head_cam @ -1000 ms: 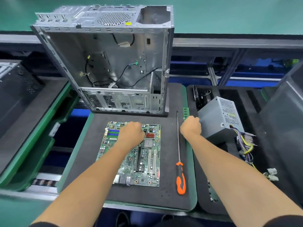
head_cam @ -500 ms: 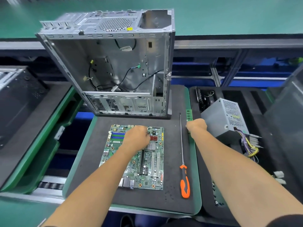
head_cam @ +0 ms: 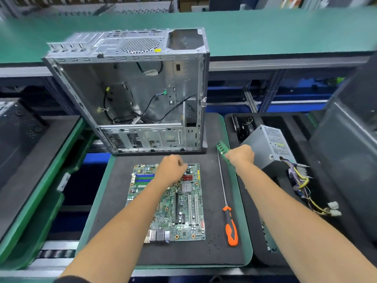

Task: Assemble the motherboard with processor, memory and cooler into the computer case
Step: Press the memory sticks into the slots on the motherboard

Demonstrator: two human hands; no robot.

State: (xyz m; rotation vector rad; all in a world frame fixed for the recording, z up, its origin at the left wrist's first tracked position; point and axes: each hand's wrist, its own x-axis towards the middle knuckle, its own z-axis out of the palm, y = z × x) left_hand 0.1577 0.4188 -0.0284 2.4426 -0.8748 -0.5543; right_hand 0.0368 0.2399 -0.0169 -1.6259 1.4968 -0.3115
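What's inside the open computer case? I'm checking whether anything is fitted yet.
Inside the computer case, only loose black cables and bare metal show; no board. The lower drive cage hides its contents.

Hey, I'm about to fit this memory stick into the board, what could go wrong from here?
1. The right hand grips the green memory module by one end only, so it may twist or slip.
2. The left hand rests on the motherboard, where pressure could stress components.
3. The screwdriver lies close beside the board, and a forearm could knock it onto the circuitry.
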